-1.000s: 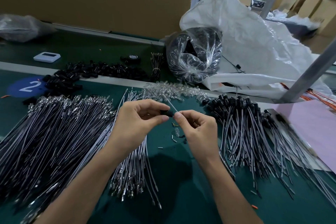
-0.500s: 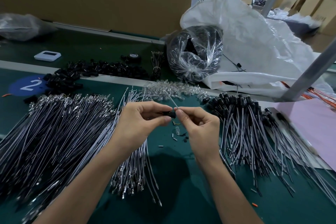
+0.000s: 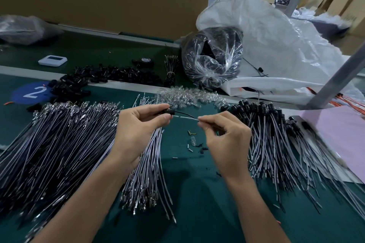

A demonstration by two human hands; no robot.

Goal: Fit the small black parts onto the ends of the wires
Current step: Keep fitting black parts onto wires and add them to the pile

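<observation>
A: Far left first. What do we have at 9 o'clock?
B: Bare wires (image 3: pixel 59 144), a big fan of them on the mat (image 3: pixel 197 193). At 10 we see a blue disc (image 3: pixel 33 92) marked 2, with a heap of spare parts (image 3: pixel 110 76) beside it.
A: Left hand (image 3: pixel 138 126)?
B: Just left of centre, raised off the mat. Thumb and forefinger are pinching one part (image 3: pixel 167 112).
A: And the wire (image 3: pixel 185 117)?
B: It runs out of the part toward 3 o'clock, in the air, to the right hand (image 3: pixel 225 136). Thumb and forefinger pinch it there, and the other fingers curl loosely.
A: So the part is on the wire's end?
B: They meet, yes. How deep it sits we cannot tell.
A: Above the hands?
B: Clear bits (image 3: pixel 189 96) at 12, then a clear bag (image 3: pixel 213 59) and a white sack (image 3: pixel 286 35) at 1.
A: Right side?
B: Capped wires (image 3: pixel 276 134) at 3, heaped beside the right hand.
</observation>
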